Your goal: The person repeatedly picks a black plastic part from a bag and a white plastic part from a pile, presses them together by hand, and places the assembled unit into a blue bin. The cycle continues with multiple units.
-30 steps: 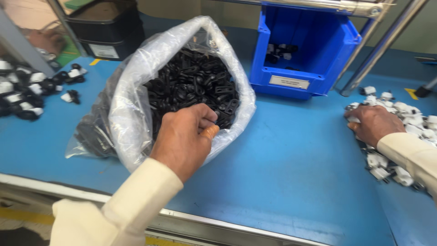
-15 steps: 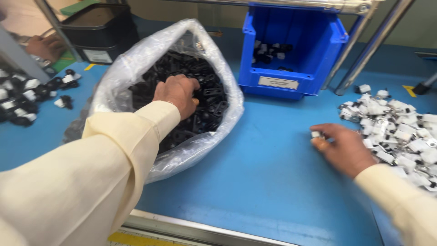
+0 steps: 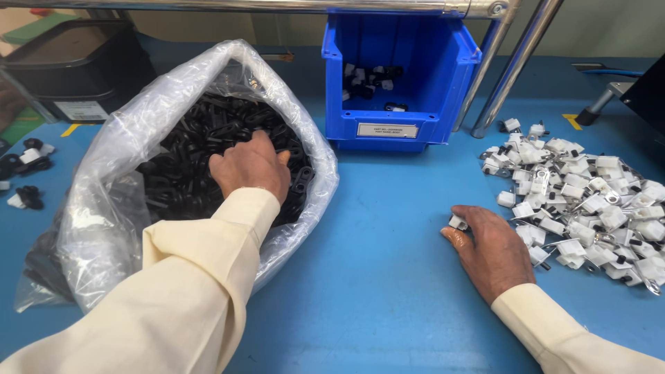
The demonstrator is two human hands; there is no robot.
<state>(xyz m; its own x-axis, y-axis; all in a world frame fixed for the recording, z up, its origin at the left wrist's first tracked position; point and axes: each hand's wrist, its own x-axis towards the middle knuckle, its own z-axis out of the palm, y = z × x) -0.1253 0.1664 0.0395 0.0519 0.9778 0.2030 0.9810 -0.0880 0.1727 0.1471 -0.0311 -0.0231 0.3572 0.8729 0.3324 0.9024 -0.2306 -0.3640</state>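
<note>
Left hand [image 3: 251,166] digs, fingers curled, into black parts [image 3: 201,149] inside the plastic bag [image 3: 125,145]; right hand [image 3: 490,246] pinches a white piece [image 3: 458,222] on the blue tabletop [image 3: 374,277].

Bare blue desk [image 3: 388,277] lies open between the clear plastic bag of black parts [image 3: 125,208] and the heap of small white clips [image 3: 589,201]. The blue plastic bin [image 3: 398,76] and slanted steel tubes [image 3: 509,69] block the far side.
</note>
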